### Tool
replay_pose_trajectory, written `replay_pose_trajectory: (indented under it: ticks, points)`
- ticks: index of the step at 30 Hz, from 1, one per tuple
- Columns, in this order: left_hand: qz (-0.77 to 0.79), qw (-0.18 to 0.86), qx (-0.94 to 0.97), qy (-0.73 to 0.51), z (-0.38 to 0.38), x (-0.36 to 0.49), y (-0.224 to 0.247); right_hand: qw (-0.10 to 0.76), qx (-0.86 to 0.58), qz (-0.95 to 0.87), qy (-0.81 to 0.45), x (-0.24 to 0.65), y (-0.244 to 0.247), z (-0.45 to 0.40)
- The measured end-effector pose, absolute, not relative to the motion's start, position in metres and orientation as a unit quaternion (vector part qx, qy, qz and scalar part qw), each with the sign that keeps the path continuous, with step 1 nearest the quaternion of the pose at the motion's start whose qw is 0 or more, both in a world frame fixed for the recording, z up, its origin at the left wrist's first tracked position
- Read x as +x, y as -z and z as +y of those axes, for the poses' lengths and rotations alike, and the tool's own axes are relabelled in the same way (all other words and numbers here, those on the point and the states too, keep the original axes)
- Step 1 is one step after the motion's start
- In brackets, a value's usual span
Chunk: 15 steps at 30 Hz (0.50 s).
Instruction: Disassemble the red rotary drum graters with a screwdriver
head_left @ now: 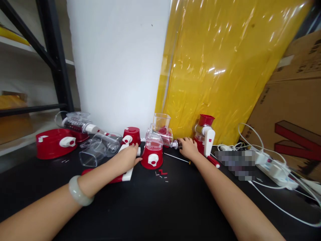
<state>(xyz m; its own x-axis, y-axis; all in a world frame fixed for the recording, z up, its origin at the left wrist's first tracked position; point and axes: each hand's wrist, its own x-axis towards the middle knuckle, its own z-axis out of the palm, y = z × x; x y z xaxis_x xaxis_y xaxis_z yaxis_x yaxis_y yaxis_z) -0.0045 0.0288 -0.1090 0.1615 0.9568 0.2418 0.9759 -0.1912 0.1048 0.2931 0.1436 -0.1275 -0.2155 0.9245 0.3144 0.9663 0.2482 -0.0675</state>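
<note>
My left hand (127, 158) reaches over a white part (138, 151), its thumb spread from the fingers; whether it touches the part cannot be told. Beneath this hand lies a white crank handle (127, 174) with red pieces. My right hand (188, 147) has its fingers around a dark grater drum (180, 144) with a white hub, mostly hidden. Between the hands stands a red grater base (152, 161) with a clear top and white knob. Just behind it is a clear hopper housing (163, 124).
Left are a large red base (54, 144), a clear housing (91, 154) and a smaller red base (132, 134). An assembled grater (207, 134) stands right, near cables and a power strip (278, 172). A screwdriver (177, 158) and small screws lie on the black table (160, 211).
</note>
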Motion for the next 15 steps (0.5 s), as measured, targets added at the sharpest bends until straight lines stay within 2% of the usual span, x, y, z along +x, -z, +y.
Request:
replay_pose_trajectory:
  ticks: [9, 15]
  points:
    - [-0.622, 0.014, -0.772, 0.133, 0.017, 0.001, 0.098, 0.104, -0.622, -0.772, 0.083, 0.286, 0.117, 0.163]
    - [-0.574, -0.113, -0.788, 0.19, 0.008, 0.003, 0.1, 0.127, -0.619, -0.773, 0.056, 0.283, 0.103, 0.156]
